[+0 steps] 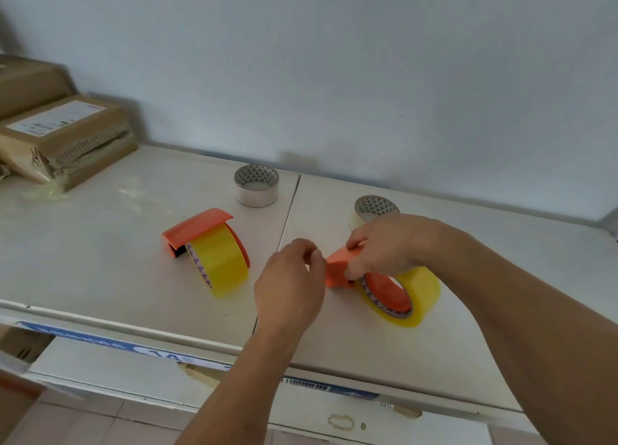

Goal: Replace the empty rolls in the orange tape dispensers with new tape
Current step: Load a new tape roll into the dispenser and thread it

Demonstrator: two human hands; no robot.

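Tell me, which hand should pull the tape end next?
Probably left. The left hand is free, fingers pinched beside the dispenser, while the right hand is busy gripping it.

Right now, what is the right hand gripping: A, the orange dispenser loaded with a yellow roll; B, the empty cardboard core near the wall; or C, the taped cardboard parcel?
A: the right hand grips the orange dispenser seated in its yellow roll, while the left hand pinches beside it.

Orange dispensers (197, 232), yellow tape (219, 265), triangle-patterned empty cores (256, 185).
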